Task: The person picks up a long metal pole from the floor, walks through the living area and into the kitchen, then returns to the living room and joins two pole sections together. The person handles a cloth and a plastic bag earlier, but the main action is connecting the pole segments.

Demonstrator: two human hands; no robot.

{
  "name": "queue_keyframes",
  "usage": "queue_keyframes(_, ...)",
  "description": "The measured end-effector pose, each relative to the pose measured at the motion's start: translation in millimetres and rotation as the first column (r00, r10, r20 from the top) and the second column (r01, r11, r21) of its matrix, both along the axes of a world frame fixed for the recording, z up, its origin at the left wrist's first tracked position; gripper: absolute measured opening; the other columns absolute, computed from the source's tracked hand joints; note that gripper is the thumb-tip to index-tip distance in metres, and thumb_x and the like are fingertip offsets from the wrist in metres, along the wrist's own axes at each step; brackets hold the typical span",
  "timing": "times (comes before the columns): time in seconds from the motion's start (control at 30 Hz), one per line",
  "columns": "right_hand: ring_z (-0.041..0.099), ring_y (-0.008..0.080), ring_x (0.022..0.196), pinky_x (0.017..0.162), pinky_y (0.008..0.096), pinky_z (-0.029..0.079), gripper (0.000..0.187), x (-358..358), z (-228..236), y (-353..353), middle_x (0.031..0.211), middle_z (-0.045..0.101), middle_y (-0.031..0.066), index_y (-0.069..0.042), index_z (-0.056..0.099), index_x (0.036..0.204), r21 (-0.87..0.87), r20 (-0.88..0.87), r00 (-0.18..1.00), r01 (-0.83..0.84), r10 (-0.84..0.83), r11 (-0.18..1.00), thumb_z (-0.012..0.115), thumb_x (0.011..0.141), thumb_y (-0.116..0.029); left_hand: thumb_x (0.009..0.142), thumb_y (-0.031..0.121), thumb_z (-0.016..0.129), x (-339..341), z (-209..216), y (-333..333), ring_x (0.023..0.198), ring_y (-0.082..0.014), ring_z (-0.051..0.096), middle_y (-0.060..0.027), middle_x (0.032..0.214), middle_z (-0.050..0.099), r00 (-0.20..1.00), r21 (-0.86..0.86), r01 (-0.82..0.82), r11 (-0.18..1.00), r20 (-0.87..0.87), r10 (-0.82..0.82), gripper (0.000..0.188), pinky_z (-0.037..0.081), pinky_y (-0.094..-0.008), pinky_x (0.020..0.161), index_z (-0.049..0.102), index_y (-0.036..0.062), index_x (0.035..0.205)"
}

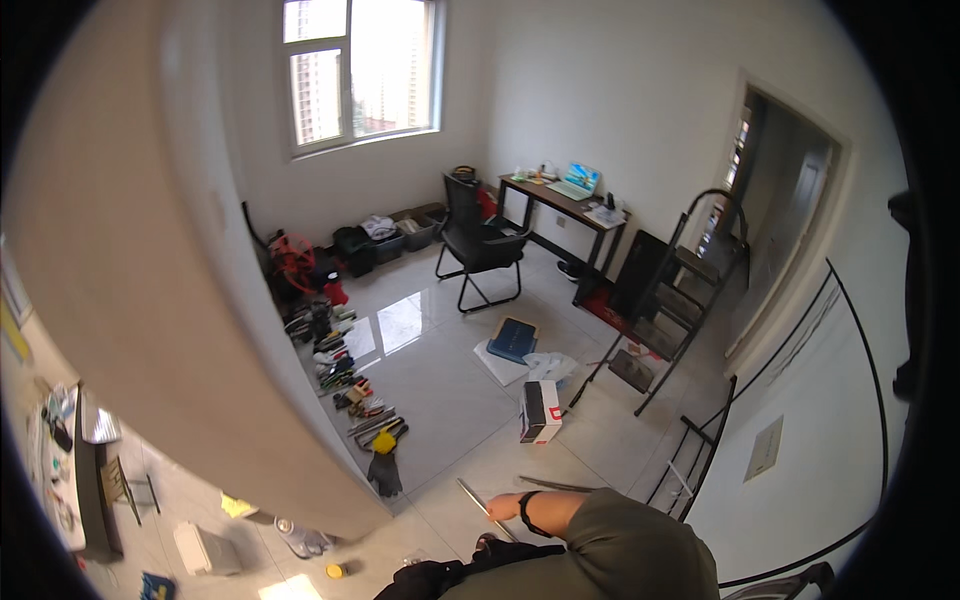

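My right hand (503,507), with a black band on the wrist, reaches down from an olive sleeve at the bottom of the head view. Its fingers are closed round a thin, light-coloured rod (467,490) held at a slant, low over the tiled floor. Just beyond the forearm, a darker thin strip (553,485) lies on the floor. A black and white box (541,412) stands farther ahead. My left hand does not show.
Tools (345,375) and a dark glove (384,474) line the left wall. A stepladder (670,320) leans at the right. A black chair (480,245) stands before a desk (565,200). The wall corner (350,500) juts in at left; a blue case (513,340) lies mid-floor.
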State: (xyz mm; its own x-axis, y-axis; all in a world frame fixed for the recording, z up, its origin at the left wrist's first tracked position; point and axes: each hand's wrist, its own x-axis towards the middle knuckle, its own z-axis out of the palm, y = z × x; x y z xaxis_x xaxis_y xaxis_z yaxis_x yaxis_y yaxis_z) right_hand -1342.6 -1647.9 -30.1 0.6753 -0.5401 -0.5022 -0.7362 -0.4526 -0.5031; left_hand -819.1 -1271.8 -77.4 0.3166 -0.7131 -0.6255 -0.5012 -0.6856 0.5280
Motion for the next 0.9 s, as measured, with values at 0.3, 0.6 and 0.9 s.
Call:
queue_keyframes(0.3,0.064,0.0348,0.076,0.071,0.0464,0.049,0.032,-149,-33,29,0.084,0.066,0.0221,-0.002,0.069,0.081,0.166,-0.115,0.826,0.564,-0.552,0.809,0.062,0.072,-0.032,0.082,0.034,0.061,-113,118,-245,0.099,-0.0354,0.062,-0.0228,0.104,0.064,0.817,0.052,0.527,0.849,0.244,-0.522,0.046,0.048,-0.0416,0.086,0.06,-0.0027,0.109)
queue_keyframes(0.6,0.057,0.0315,0.105,0.088,0.0412,0.047,0.048,-149,-11,65,0.114,0.062,0.0147,-0.004,0.06,0.114,0.234,-0.367,0.668,0.74,-0.648,0.63,0.067,0.077,-0.033,0.082,0.023,0.063,-176,127,-324,0.095,-0.0264,0.064,-0.0162,0.103,0.066,0.838,0.266,0.545,0.795,-0.15,-0.524,0.038,0.05,-0.0341,0.084,0.059,0.0007,0.113)
queue_keyframes(0.9,0.064,0.0327,0.085,0.072,0.0436,0.051,0.029,-113,-166,4,0.089,0.067,0.0171,-0.005,0.066,0.09,0.167,-0.463,0.652,0.729,-0.6,0.663,0.067,0.069,-0.025,0.072,0.036,0.075,-173,-27,-374,0.123,-0.0351,0.044,-0.024,0.129,0.048,0.645,0.28,0.757,0.59,-0.182,-0.742,0.066,0.037,-0.0419,0.103,0.052,0.0031,0.125)
